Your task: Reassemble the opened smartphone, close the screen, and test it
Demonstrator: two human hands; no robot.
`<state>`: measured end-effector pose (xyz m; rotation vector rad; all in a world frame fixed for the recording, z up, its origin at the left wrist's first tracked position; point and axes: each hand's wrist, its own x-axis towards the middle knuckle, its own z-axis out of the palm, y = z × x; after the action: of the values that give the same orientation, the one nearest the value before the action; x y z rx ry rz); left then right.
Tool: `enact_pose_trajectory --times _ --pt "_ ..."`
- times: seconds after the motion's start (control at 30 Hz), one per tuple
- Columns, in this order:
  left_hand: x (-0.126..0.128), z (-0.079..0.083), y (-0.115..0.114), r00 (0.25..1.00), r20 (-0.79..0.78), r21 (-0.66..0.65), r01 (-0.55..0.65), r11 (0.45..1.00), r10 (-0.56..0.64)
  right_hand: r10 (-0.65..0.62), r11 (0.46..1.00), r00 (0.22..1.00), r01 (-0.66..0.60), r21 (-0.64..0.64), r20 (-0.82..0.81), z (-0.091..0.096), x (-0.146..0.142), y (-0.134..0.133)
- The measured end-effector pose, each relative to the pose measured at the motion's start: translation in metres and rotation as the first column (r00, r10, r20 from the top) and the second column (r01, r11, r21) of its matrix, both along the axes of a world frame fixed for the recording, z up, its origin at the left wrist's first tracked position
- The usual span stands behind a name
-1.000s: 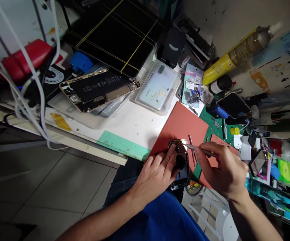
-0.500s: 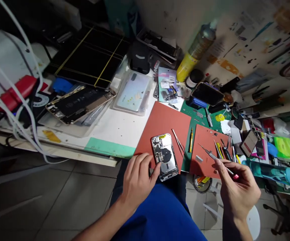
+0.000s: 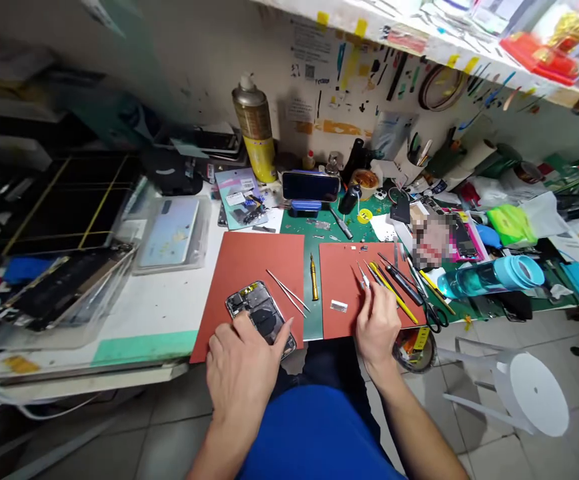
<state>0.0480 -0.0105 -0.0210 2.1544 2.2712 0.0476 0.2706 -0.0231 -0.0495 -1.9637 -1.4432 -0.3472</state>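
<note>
My left hand (image 3: 244, 360) grips an opened phone (image 3: 264, 313) by its edges, with the thumb along the right side. The phone lies tilted on the left red mat, its inner boards and dark parts facing up. White-metal tweezers (image 3: 288, 293) rest just right of it. Over the right red mat, my right hand (image 3: 378, 323) has its fingers closed round a slim metal tool (image 3: 366, 280); only its thin tip end shows beyond the fingertips. Beside that hand lie a yellow pen-like tool (image 3: 394, 293) and a dark-handled tool (image 3: 403, 285).
A gold screwdriver (image 3: 313, 279) lies between the mats. A small silver piece (image 3: 339, 306) sits on the right mat (image 3: 337, 267). Scissors (image 3: 437, 319) and a blue bottle (image 3: 484, 277) are at right. A phone on a stand (image 3: 310, 188) and a spray can (image 3: 255, 130) stand behind.
The view has swung to the right. My right hand has brought the slim tool down from the air to the tools on the right mat. My left hand has stayed on the phone.
</note>
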Motion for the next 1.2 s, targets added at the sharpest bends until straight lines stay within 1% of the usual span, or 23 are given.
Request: enact_pose_trajectory --times 0.07,0.17,0.27,0.33,0.4,0.47,0.53,0.6,0.67,0.77,0.87,0.97,1.0,1.03,1.1,1.17,1.2 --pt "0.007 0.003 0.004 0.997 -0.072 -0.01 -0.029 1.0 0.028 -0.021 1.0 1.0 0.021 -0.004 0.01 0.0 0.005 0.001" --pt "0.016 0.007 0.011 0.989 -0.123 -0.078 -0.097 0.992 0.087 -0.046 0.999 0.999 0.046 -0.007 0.024 0.0 0.015 -0.012" --pt "0.025 0.013 0.018 0.981 -0.107 -0.169 -0.175 0.97 0.159 -0.051 0.999 0.998 0.052 -0.014 0.023 -0.001 0.021 -0.029" --pt "0.031 0.017 0.023 0.974 -0.083 -0.205 -0.223 0.953 0.21 -0.039 0.999 0.999 0.039 -0.023 0.006 -0.001 0.02 -0.037" --pt "0.034 0.02 0.026 0.964 -0.068 -0.228 -0.264 0.937 0.255 -0.015 0.999 1.0 0.015 -0.033 -0.013 0.0 0.015 -0.039" --pt "0.033 0.022 0.029 0.961 -0.066 -0.246 -0.276 0.929 0.268 0.017 0.998 1.0 -0.018 -0.054 -0.019 0.0 0.006 -0.035" --pt "0.027 0.022 0.03 0.967 -0.072 -0.237 -0.253 0.938 0.243 0.053 0.994 0.999 -0.054 -0.096 -0.01 -0.001 -0.004 -0.026" --pt "0.015 0.018 0.032 0.979 -0.09 -0.179 -0.195 0.964 0.181 0.076 0.985 0.997 -0.074 -0.155 0.005 -0.002 -0.014 -0.015" --pt "0.0 0.011 0.034 0.989 -0.119 -0.101 -0.094 0.99 0.082 0.076 0.976 0.996 -0.066 -0.207 0.038 -0.005 -0.021 -0.005" --pt "-0.019 -0.003 0.039 0.989 -0.135 -0.015 0.057 0.998 -0.058 0.07 0.971 0.993 -0.045 -0.235 0.098 -0.009 -0.023 0.005" --pt "-0.03 -0.01 0.04 0.993 -0.035 0.05 0.117 0.992 -0.116 0.096 0.969 0.989 -0.068 -0.239 0.111 -0.011 -0.018 0.006" --pt "-0.041 -0.007 0.026 0.968 0.192 0.071 0.149 0.986 -0.16 0.132 0.965 0.988 -0.109 -0.238 0.084 -0.011 -0.013 0.0" --pt "-0.046 -0.005 0.019 0.948 0.279 0.071 0.136 0.988 -0.151 0.142 0.968 0.987 -0.123 -0.22 0.074 -0.011 -0.013 -0.003" --pt "-0.053 -0.002 0.011 0.926 0.357 0.068 0.103 0.992 -0.121 0.154 0.974 0.986 -0.14 -0.175 0.066 -0.01 -0.014 -0.006" --pt "-0.068 0.0 -0.008 0.883 0.469 0.078 -0.005 0.997 -0.033 0.195 0.979 0.98 -0.192 -0.065 0.035 -0.005 -0.018 -0.013" --pt "-0.086 -0.001 -0.028 0.857 0.515 0.134 -0.084 0.987 0.003 0.302 0.953 0.951 -0.302 0.017 -0.061 0.005 -0.027 -0.023" --pt "-0.095 -0.003 -0.037 0.854 0.52 0.17 -0.096 0.981 -0.006 0.364 0.931 0.92 -0.363 0.035 -0.145 0.012 -0.033 -0.028"
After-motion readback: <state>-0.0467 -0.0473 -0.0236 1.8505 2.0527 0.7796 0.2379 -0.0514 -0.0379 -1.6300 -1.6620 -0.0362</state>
